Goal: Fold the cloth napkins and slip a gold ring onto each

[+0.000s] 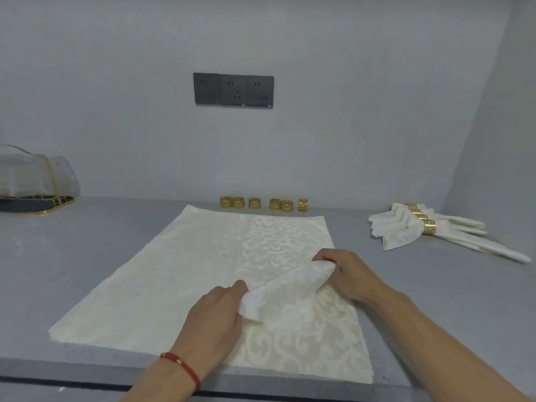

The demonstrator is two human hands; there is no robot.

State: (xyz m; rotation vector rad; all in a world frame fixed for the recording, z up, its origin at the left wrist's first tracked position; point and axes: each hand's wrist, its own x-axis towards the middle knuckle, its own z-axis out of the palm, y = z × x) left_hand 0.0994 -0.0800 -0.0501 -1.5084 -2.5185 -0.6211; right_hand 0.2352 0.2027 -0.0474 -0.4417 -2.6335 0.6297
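Right now both hands are at work on the cream damask cloth napkin (203,274) spread flat across the middle of the grey countertop (72,256): the left hand (214,317), with a red string bracelet (181,365) on its wrist, pinches the near end of a raised fold low in the centre of the frame, and the right hand (345,274) curls its fingers round the far end of the same fold, right of centre. That ridge of cloth runs slantwise between the two hands, which looks like the main risk: if the pleat is gathered at an angle, or one hand lets go sooner than the other, the smooth fabric will likely slide flat and the folds come out uneven, too bulky or too loose for a ring. The near hem lies close to the counter's front edge, so a tug toward the body could drag it over. Counting up: one open napkin; six loose gold openwork napkin rings (262,203) in a row at the back edge, centre frame, well apart from the hands; and at centre right a pile of finished ringed napkins (429,230), seemingly four by their gold bands, though the overlap makes that uncertain. A dark three-gang wall socket (233,89) sits upper centre, and a gold-trimmed basket with folded cloth (34,181) at far left.
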